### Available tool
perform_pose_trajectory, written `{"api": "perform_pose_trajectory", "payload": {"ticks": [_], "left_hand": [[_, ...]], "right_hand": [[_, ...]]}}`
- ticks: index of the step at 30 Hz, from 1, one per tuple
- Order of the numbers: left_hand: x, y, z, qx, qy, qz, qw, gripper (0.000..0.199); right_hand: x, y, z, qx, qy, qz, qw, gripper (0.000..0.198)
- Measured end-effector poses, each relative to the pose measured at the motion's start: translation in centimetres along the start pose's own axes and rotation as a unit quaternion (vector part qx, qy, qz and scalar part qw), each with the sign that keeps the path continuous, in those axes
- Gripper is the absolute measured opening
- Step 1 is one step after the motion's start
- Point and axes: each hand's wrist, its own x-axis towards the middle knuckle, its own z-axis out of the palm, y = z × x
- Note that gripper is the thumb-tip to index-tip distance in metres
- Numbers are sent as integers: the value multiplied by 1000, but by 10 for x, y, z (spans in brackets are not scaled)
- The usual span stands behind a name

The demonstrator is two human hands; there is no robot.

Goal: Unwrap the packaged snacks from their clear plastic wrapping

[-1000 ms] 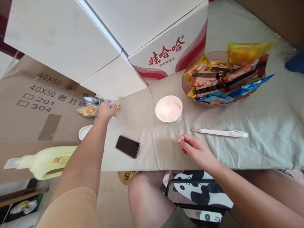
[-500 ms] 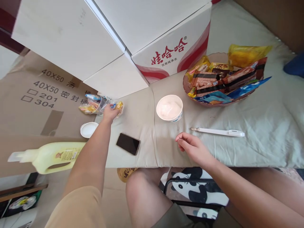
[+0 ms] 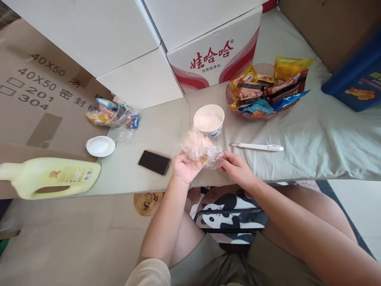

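A crinkled clear plastic bag (image 3: 198, 143) is stretched between my two hands, just in front of the white paper bowl (image 3: 209, 119). My left hand (image 3: 186, 167) grips its left side, with a small yellow piece (image 3: 204, 159) showing by the fingers; what else the bag holds is blurred. On the right, my right hand (image 3: 237, 167) pinches the bag's edge between thumb and fingers. The bag partly covers the bowl's near side. Right of the bowl lies a white pen-shaped utility knife or similar slim tool (image 3: 257, 147), apart from my right hand.
A dark phone (image 3: 154, 162), a white dish (image 3: 101, 146), a yellow jug (image 3: 56, 178) and a cup of wrapped snacks (image 3: 114, 115) are on the left. At the back right stands a snack-filled bowl (image 3: 258, 115), near a blue container (image 3: 357, 79). White boxes (image 3: 214, 59) line the back.
My left hand has come from the snacks at the left to the middle, bringing the clear bag. My right hand has closed on the bag's other side. The view has shifted.
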Motion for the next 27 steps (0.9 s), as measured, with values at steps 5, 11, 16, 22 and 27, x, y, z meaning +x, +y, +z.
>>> {"api": "perform_pose_trajectory", "payload": {"ticks": [5, 11, 16, 22, 27], "left_hand": [[10, 7, -33, 0, -29, -9, 1000, 59], [30, 5, -49, 53, -3, 49, 997, 60], [37, 3, -50, 49, -31, 58, 997, 67], [37, 4, -49, 49, -85, 48, 994, 75], [35, -2, -43, 101, -112, 49, 987, 85]], "right_hand": [[3, 1, -1, -30, -6, -2, 1000, 24], [5, 8, 8, -106, -15, -4, 994, 24], [2, 5, -15, -386, 120, -164, 900, 18], [-4, 8, -63, -616, 224, -118, 746, 33], [-5, 13, -71, -607, 207, -128, 757, 29]]}}
